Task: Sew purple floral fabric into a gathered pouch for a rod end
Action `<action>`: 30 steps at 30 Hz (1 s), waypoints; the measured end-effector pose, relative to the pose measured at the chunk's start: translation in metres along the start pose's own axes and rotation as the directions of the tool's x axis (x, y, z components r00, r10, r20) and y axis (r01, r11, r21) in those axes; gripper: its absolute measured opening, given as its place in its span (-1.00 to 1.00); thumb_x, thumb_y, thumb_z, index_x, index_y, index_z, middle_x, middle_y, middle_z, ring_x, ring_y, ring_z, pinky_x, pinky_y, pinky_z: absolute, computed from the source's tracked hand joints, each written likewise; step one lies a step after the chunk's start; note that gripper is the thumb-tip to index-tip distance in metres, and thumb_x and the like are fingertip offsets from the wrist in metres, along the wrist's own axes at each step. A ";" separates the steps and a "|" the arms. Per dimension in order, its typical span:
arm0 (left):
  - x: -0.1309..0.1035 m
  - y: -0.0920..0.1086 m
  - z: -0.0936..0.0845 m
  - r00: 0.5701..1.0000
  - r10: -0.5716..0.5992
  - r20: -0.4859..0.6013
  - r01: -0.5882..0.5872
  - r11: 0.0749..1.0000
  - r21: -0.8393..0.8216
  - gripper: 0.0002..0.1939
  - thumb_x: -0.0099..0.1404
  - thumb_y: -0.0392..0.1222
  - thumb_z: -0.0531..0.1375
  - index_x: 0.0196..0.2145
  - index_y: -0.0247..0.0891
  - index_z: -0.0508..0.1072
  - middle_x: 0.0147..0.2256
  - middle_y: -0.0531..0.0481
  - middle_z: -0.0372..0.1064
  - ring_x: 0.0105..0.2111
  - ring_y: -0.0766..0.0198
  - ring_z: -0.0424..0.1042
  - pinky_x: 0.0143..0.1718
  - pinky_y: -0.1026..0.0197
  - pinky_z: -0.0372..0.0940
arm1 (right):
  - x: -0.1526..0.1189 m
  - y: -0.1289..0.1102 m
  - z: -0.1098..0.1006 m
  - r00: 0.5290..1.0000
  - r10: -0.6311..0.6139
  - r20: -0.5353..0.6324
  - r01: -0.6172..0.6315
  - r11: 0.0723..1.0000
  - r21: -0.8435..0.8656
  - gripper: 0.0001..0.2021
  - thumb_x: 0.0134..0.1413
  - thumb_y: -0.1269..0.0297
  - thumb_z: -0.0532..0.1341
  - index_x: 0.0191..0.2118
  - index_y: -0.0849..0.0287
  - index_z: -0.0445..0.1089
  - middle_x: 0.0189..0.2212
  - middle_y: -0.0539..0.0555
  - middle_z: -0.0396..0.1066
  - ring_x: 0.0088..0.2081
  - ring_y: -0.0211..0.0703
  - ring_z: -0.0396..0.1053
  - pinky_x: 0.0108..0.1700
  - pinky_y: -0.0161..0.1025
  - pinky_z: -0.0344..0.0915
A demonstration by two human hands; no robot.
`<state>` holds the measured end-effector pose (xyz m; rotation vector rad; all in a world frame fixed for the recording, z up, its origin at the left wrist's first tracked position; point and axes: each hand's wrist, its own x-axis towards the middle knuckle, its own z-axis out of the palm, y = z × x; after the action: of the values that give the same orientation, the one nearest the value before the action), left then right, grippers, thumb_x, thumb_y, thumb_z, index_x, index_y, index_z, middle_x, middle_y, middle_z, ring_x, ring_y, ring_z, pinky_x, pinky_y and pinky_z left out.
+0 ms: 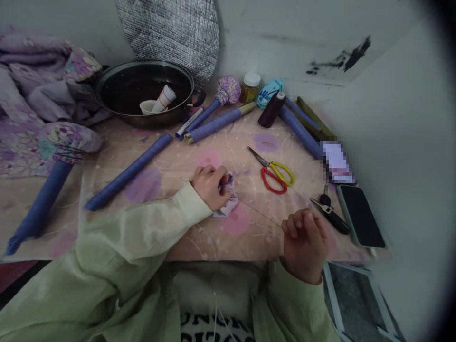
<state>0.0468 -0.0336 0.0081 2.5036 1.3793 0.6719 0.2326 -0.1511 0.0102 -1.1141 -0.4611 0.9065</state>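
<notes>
My left hand point(211, 186) is closed on a small piece of pale purple fabric point(228, 207) over the middle of the flowered tablecloth. From the fabric a thin dark thread point(260, 212) runs taut to the right. At its other end my right hand point(306, 240) is closed, its fingertips pinched around the thread near the table's front edge. Whether a needle is between those fingers is too small to tell. Scissors point(273, 172) with one red and one yellow handle lie beyond and between the hands.
Blue-wrapped sticks point(130, 172) lie left. A black pan point(142, 121) holding a cup stands at the back left, near a dark thread spool point(271, 111). Keys point(326, 206) and a phone point(361, 216) lie right.
</notes>
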 end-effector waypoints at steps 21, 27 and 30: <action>-0.002 -0.001 0.000 0.997 0.057 -0.061 -0.055 0.998 0.038 -0.86 -0.10 -0.27 0.07 -0.47 -0.24 0.22 -0.57 0.03 0.26 -0.49 0.23 0.28 -0.31 0.14 0.15 | 0.004 -0.005 -0.026 0.999 -0.018 -0.044 0.017 0.999 -0.028 -0.86 -0.01 0.39 0.18 -0.51 0.23 0.21 -0.63 -0.14 0.02 -0.67 -0.50 -0.05 -0.65 -0.45 -0.11; -0.002 -0.001 0.000 0.994 0.076 -0.075 -0.071 0.995 0.069 -0.88 -0.08 -0.27 0.06 -0.48 -0.25 0.24 -0.59 0.02 0.27 -0.52 0.24 0.29 -0.35 0.15 0.16 | 0.004 -0.007 -0.028 0.998 -0.013 -0.059 0.011 0.999 -0.037 -0.83 -0.03 0.37 0.20 -0.53 0.23 0.20 -0.63 -0.14 0.03 -0.68 -0.50 -0.03 -0.64 -0.44 -0.08; -0.001 -0.001 0.000 0.992 0.089 -0.094 -0.082 0.993 0.083 -0.89 -0.09 -0.27 0.05 -0.49 -0.25 0.24 -0.60 0.02 0.26 -0.53 0.24 0.28 -0.38 0.17 0.16 | 0.004 -0.011 -0.029 0.997 -0.022 -0.077 0.019 0.999 -0.038 -0.84 -0.07 0.37 0.23 -0.52 0.23 0.22 -0.65 -0.14 0.05 -0.69 -0.51 -0.02 -0.65 -0.45 -0.08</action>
<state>0.0453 -0.0343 0.0073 2.6372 1.3619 0.7809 0.2596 -0.1656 0.0079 -1.1724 -0.4262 0.8362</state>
